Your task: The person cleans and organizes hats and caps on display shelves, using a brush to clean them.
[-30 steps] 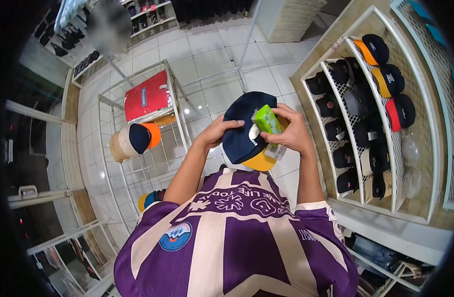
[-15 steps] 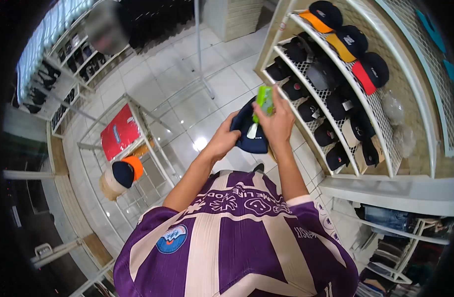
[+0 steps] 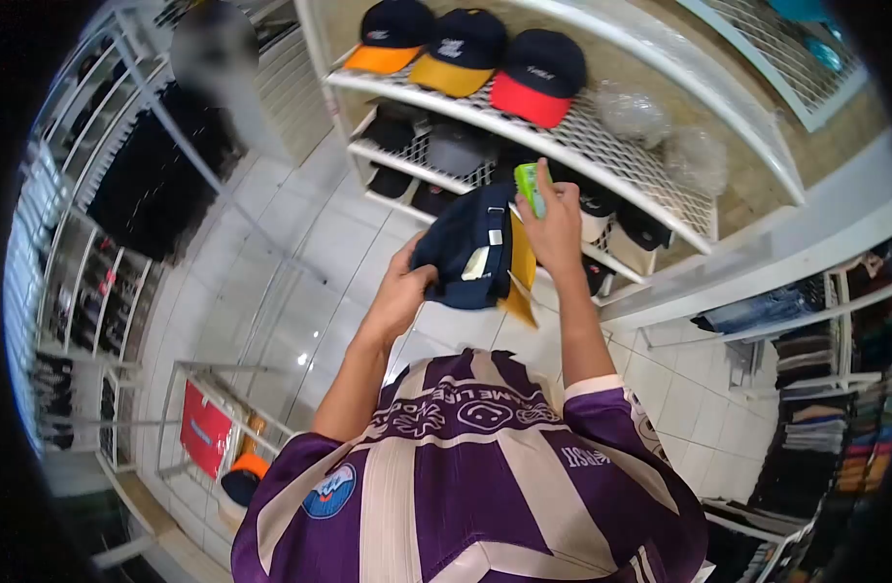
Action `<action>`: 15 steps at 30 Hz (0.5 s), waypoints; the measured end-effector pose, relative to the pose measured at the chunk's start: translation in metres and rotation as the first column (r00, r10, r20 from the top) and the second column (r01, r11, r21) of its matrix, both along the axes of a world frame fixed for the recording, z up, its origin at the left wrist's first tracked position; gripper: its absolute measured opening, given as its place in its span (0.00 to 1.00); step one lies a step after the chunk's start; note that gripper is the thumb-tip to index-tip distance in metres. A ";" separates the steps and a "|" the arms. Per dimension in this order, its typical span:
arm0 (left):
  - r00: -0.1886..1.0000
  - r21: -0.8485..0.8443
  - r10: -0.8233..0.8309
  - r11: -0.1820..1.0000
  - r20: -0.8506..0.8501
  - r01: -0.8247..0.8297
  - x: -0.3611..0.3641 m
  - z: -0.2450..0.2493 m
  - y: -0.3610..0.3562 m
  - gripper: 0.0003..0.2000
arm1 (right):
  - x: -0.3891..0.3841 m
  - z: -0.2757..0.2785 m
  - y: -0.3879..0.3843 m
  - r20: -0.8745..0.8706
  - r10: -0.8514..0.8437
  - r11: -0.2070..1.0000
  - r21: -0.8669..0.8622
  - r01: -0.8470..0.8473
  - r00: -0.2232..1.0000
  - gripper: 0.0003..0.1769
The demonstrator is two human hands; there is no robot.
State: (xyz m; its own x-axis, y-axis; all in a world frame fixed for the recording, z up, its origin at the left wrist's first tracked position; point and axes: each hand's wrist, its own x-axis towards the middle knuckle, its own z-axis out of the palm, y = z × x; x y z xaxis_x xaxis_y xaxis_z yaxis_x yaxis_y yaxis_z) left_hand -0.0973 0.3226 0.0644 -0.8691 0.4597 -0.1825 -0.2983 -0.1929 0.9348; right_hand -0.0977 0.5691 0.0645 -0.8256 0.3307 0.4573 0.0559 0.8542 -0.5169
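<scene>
Your left hand (image 3: 401, 291): fingers closed on left edge of navy cap (image 3: 456, 243), held aloft before front edge of white mesh shelf (image 3: 684, 206). Your right hand (image 3: 555, 222): curled round green brush (image 3: 530, 187), near yellow brim (image 3: 522, 260). Three caps (image 3: 461, 53) line shelf's left end.

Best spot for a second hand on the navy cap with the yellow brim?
Probably the yellow brim, pinched from the person's right: it juts out that side of the navy cap, opposite the left hand on the crown. The right hand holds the green brush, so it would likely need freeing first.
</scene>
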 end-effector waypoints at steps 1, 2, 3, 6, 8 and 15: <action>0.995 0.088 0.066 0.993 0.078 -0.073 -0.009 0.005 0.014 0.28 | 0.003 0.020 0.021 -0.026 -0.020 1.000 0.015 0.020 0.999 0.38; 0.994 0.129 0.014 0.991 0.106 -0.028 -0.020 0.009 0.026 0.26 | 0.012 0.040 0.039 -0.018 -0.002 1.000 -0.031 0.002 1.000 0.40; 0.995 0.138 -0.006 0.990 0.097 -0.007 -0.029 0.014 0.039 0.26 | 0.015 0.057 0.054 -0.193 0.039 0.999 0.039 -0.032 0.980 0.38; 0.981 0.088 -0.095 0.993 0.168 0.081 -0.046 0.036 0.074 0.20 | 0.019 0.129 0.083 -0.437 0.070 0.996 0.077 -0.040 0.897 0.32; 0.979 0.113 -0.105 0.990 0.175 0.086 -0.057 0.042 0.101 0.18 | 0.012 0.174 0.114 -0.525 0.138 0.972 0.236 -0.012 0.840 0.26; 0.967 0.095 -0.178 0.982 0.181 0.163 -0.073 0.060 0.149 0.20 | -0.064 0.233 0.214 -0.445 0.158 0.905 0.422 0.050 0.881 0.22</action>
